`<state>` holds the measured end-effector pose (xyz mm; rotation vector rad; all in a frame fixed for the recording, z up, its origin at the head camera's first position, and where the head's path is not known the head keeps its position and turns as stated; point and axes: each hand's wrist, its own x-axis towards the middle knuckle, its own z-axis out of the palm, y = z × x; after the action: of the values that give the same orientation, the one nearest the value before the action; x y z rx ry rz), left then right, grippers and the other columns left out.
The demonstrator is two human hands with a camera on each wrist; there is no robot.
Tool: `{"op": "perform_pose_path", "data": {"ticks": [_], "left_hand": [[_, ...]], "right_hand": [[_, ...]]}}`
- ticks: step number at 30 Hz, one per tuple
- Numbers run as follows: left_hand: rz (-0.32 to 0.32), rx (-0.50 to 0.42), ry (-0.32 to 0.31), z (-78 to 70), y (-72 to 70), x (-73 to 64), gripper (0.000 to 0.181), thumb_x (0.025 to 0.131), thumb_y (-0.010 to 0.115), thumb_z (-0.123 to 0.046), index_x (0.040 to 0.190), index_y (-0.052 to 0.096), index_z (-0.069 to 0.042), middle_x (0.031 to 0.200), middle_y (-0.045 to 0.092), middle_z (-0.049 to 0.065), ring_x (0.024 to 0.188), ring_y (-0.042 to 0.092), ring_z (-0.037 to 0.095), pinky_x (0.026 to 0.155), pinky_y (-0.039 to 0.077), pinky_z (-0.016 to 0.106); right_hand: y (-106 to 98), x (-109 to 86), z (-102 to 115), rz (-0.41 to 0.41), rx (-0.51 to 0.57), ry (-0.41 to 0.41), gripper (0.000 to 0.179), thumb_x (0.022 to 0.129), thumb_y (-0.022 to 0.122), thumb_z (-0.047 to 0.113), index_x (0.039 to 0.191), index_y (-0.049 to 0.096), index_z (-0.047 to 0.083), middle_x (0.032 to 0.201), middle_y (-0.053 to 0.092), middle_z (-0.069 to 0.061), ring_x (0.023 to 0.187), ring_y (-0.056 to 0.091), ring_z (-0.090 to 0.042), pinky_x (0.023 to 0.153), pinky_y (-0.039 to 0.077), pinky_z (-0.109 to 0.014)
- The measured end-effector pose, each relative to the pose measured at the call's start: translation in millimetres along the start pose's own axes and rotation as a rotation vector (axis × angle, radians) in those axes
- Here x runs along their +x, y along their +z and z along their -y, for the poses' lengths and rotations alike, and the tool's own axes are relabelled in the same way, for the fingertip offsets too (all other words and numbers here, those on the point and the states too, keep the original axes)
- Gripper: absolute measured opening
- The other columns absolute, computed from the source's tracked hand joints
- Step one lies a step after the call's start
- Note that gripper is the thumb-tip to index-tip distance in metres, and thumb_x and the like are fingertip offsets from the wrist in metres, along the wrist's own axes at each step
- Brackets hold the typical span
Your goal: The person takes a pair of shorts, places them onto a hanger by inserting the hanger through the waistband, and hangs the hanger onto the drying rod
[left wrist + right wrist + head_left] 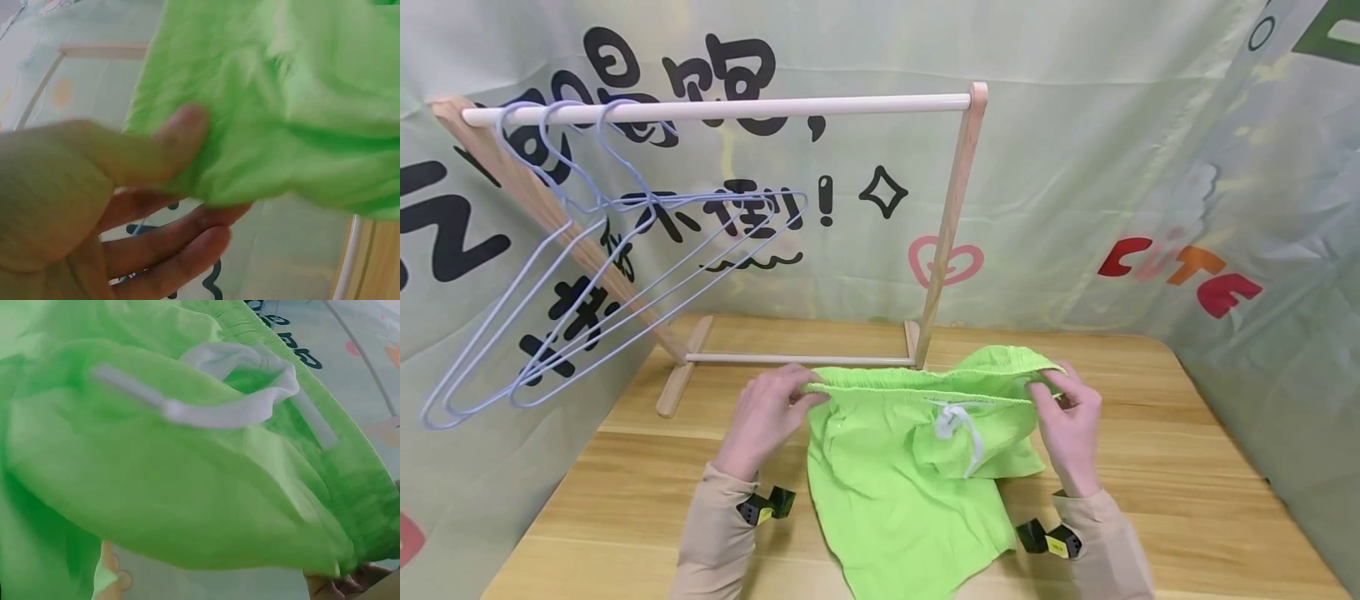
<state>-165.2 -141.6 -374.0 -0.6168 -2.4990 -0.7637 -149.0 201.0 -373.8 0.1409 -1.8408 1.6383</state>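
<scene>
You have the green shorts (902, 492) over the near-middle of the bench (1157, 433), in front of the rack (737, 108); their waistband (887, 398) runs left to right across you, its mouth parted and facing up; the long axis, waist to hem, points back toward you, one leg reaching the bottom edge of the head view, while the right part bunches shorter beneath the white drawstring (955, 421); your left hand (767, 417) pinches the left end of the waistband, thumb on the near face, other fingers loosely bent below; your right hand (1071, 425) pinches the right end; both forearms reach forward from the near side and lean inward.
</scene>
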Motion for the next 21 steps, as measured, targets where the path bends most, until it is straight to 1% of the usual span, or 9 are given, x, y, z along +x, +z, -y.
{"op": "perform_pose_path", "data": {"ticks": [4, 7, 9, 11, 13, 15, 16, 19, 21], "left_hand": [[-0.218, -0.066, 0.0, -2.0, -0.2, 3.2, 0.017, 0.082, 0.075, 0.006, 0.097, 0.074, -0.002, 0.095, 0.076, 0.014, 0.068, 0.069, 0.019, 0.061, 0.058, 0.029], [-0.354, -0.102, 0.018, -6.4, -1.0, 5.3, 0.024, 0.081, 0.068, 0.018, 0.097, 0.072, 0.001, 0.094, 0.075, 0.017, 0.069, 0.068, 0.022, 0.061, 0.059, 0.031], [-0.424, -0.12, 0.039, -10.4, -2.1, 6.5, 0.03, 0.079, 0.062, 0.024, 0.096, 0.071, 0.002, 0.094, 0.075, 0.018, 0.072, 0.07, 0.024, 0.063, 0.06, 0.03], [-0.482, -0.142, 0.064, -14.1, -2.7, 7.5, 0.034, 0.077, 0.057, 0.029, 0.094, 0.071, 0.003, 0.095, 0.075, 0.019, 0.077, 0.072, 0.028, 0.07, 0.061, 0.028], [-0.533, -0.162, 0.086, -17.6, -3.3, 8.5, 0.037, 0.075, 0.053, 0.031, 0.092, 0.071, 0.004, 0.098, 0.076, 0.02, 0.084, 0.074, 0.032, 0.079, 0.061, 0.024], [-0.58, -0.186, 0.095, -20.2, -3.4, 9.1, 0.038, 0.073, 0.051, 0.033, 0.09, 0.07, 0.005, 0.102, 0.075, 0.021, 0.091, 0.074, 0.037, 0.088, 0.058, 0.019], [-0.599, -0.194, 0.096, -21.6, -3.5, 9.2, 0.038, 0.073, 0.05, 0.033, 0.09, 0.07, 0.006, 0.104, 0.075, 0.022, 0.092, 0.073, 0.038, 0.09, 0.056, 0.015], [-0.635, -0.209, 0.09, -25.9, -3.9, 9.2, 0.038, 0.076, 0.049, 0.032, 0.094, 0.071, 0.007, 0.113, 0.073, 0.022, 0.095, 0.073, 0.039, 0.084, 0.05, 0.003], [-0.648, -0.219, 0.085, -29.2, -4.7, 9.3, 0.038, 0.079, 0.049, 0.03, 0.1, 0.072, 0.007, 0.119, 0.072, 0.022, 0.101, 0.072, 0.039, 0.077, 0.046, 0.0]], "right_hand": [[-2.2, -0.5, 5.5, 0.03, 0.054, 0.006, 0.022, 0.082, 0.05, -0.023, 0.085, 0.071, -0.018, 0.093, 0.071, 0.007, 0.075, 0.062, -0.002, 0.052, 0.044, -0.007], [-2.2, -2.2, 8.1, 0.073, 0.013, -0.011, 0.027, 0.08, 0.046, -0.024, 0.083, 0.072, -0.015, 0.101, 0.069, 0.007, 0.074, 0.06, -0.003, 0.046, 0.039, -0.011], [-1.5, -3.2, 8.1, 0.114, -0.054, -0.034, 0.032, 0.079, 0.043, -0.025, 0.083, 0.073, -0.013, 0.104, 0.069, 0.008, 0.068, 0.055, 0.0, 0.038, 0.028, -0.018], [-0.4, -4.1, 7.2, 0.148, -0.107, -0.039, 0.037, 0.077, 0.042, -0.026, 0.085, 0.074, -0.009, 0.107, 0.07, 0.009, 0.061, 0.05, 0.006, 0.035, 0.024, -0.022], [0.5, -4.9, 5.7, 0.182, -0.158, -0.037, 0.042, 0.077, 0.042, -0.026, 0.09, 0.076, -0.004, 0.109, 0.071, 0.005, 0.074, 0.056, 0.011, 0.034, 0.023, -0.022], [0.9, -5.4, 3.9, 0.206, -0.201, -0.036, 0.046, 0.077, 0.042, -0.026, 0.093, 0.078, 0.0, 0.111, 0.073, -0.002, 0.064, 0.051, 0.015, 0.033, 0.022, -0.019], [1.1, -5.6, 3.2, 0.221, -0.222, -0.042, 0.048, 0.077, 0.042, -0.026, 0.094, 0.078, 0.001, 0.11, 0.074, -0.006, 0.073, 0.055, 0.016, 0.034, 0.023, -0.018], [1.6, -5.6, 0.8, 0.293, -0.284, -0.111, 0.051, 0.077, 0.039, -0.027, 0.09, 0.078, 0.002, 0.11, 0.073, -0.021, 0.056, 0.038, 0.016, 0.035, 0.021, -0.015], [2.2, -5.2, -0.2, 0.336, -0.331, -0.168, 0.054, 0.075, 0.036, -0.028, 0.089, 0.078, 0.003, 0.108, 0.074, -0.023, 0.052, 0.024, 0.014, 0.037, 0.02, -0.012]]}}
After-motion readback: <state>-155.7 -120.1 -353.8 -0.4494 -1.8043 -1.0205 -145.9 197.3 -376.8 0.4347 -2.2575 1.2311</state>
